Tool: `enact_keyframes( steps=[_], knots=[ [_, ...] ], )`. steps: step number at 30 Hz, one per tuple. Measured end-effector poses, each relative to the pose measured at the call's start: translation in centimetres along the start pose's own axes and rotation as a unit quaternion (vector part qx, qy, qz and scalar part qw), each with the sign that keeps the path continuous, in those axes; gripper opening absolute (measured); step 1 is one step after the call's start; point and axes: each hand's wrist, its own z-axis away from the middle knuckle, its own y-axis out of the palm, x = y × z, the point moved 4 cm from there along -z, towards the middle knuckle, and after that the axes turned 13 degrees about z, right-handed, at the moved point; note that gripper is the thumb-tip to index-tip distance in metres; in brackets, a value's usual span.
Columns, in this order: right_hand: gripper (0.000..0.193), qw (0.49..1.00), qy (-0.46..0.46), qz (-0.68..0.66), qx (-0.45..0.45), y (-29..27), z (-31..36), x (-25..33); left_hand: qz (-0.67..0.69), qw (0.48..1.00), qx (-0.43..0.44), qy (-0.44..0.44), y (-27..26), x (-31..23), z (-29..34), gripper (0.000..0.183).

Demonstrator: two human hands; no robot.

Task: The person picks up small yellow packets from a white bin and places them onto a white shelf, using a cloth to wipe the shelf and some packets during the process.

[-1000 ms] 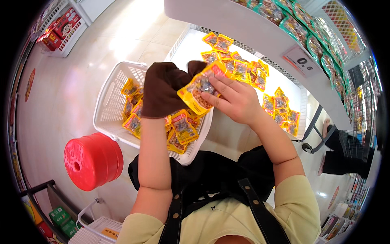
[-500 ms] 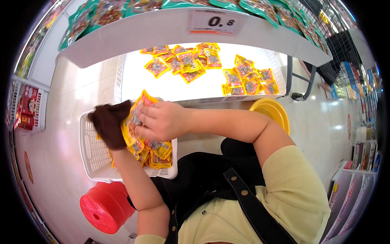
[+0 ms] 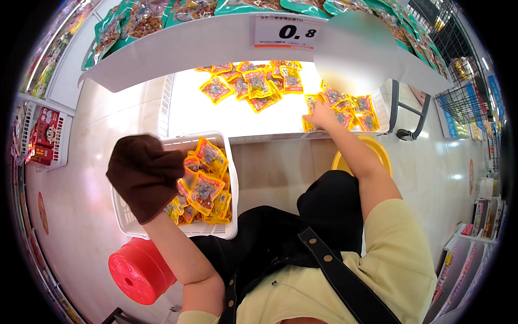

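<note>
Yellow packets (image 3: 335, 98) under part-open right hand (image 3: 323, 114)

At the left we see a brown cloth (image 3: 141, 171), matt and soft in its folds. Beside it, the yellow packets (image 3: 206, 191) are of plastic film, glossy and slightly wrinkled, and the white basket (image 3: 231, 218) is of smooth plastic. The red stool (image 3: 139, 271) looks to us like shiny plastic. At the far side, we notice green packets (image 3: 147, 20), also glossy. The floor (image 3: 81, 200) appears polished; the black overalls (image 3: 332, 208) are matt cloth with metal-looking buttons (image 3: 328, 258).
</note>
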Motion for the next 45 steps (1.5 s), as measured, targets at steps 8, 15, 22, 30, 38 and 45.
enact_keyframes(
  steps=[8, 15, 22, 30, 38, 45],
  knots=[
    [0.099, 0.99, 0.046, -0.021, 0.132, 3.3, -0.9, -0.8, -0.304, 0.933, 0.136, 0.135, 0.7, 3.1, -0.2, 0.036],
    [0.075, 0.994, 0.003, 0.022, 0.111, 3.4, -0.4, 0.3, -0.332, 0.926, 0.14, 0.11, 0.8, 4.0, 0.0, 0.04],
    [0.03, 0.975, -0.038, -0.22, 0.01, -1.6, -1.2, 0.0, -0.386, 0.901, 0.149, 0.129, 0.4, 4.5, 0.1, 0.034],
    [0.026, 0.727, -0.224, -0.637, 0.126, -10.0, 11.7, 11.7, -0.394, 0.855, 0.084, 0.326, 1.4, 11.1, 0.8, 0.021],
    [0.026, 0.7, -0.294, -0.613, 0.219, -8.9, 17.1, 14.2, -0.723, 0.603, 0.112, 0.316, 2.3, 9.0, 2.1, 0.037],
    [0.021, 0.662, -0.302, -0.668, 0.158, -10.3, 14.9, 13.9, -0.682, 0.63, 0.016, 0.371, -0.4, 7.5, -1.2, 0.03]
  ],
)
